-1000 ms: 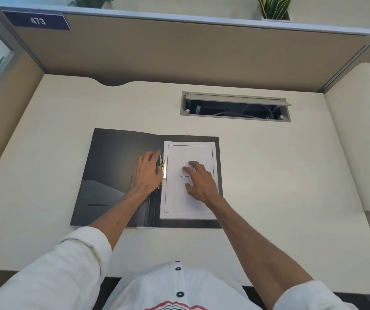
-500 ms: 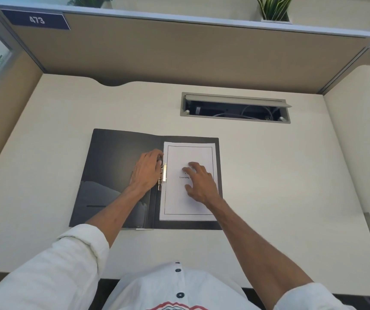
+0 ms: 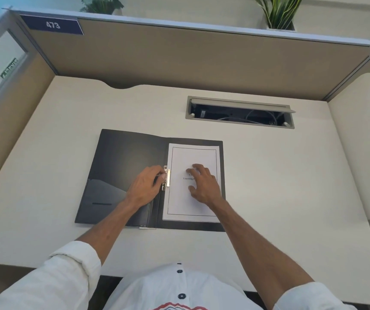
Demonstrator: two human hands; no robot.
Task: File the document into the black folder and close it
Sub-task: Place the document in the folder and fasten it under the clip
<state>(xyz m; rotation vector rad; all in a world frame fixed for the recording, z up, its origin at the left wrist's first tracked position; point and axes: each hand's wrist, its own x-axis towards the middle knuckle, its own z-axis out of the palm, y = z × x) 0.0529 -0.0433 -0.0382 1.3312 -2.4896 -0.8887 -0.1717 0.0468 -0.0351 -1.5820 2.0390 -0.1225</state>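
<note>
Head view: the black folder point(image 3: 123, 166) lies open and flat on the tabletop point(image 3: 280, 175), thin, smooth and probably floppy plastic. The document point(image 3: 193, 204), light limp paper, lies on its right half. The right hand point(image 3: 204, 186) presses flat on it, fingers spread. The left hand's point(image 3: 145, 189) grip pinches the shiny metal clip point(image 3: 167, 178) at the spine.

Open black folder point(image 3: 121, 166) w/ document point(image 3: 193, 198), left hand point(image 3: 146, 186) at clip point(image 3: 167, 177)

White shirt point(image 3: 175, 289); dark buttons point(image 3: 181, 295); rolled sleeves point(image 3: 67, 265)
</note>
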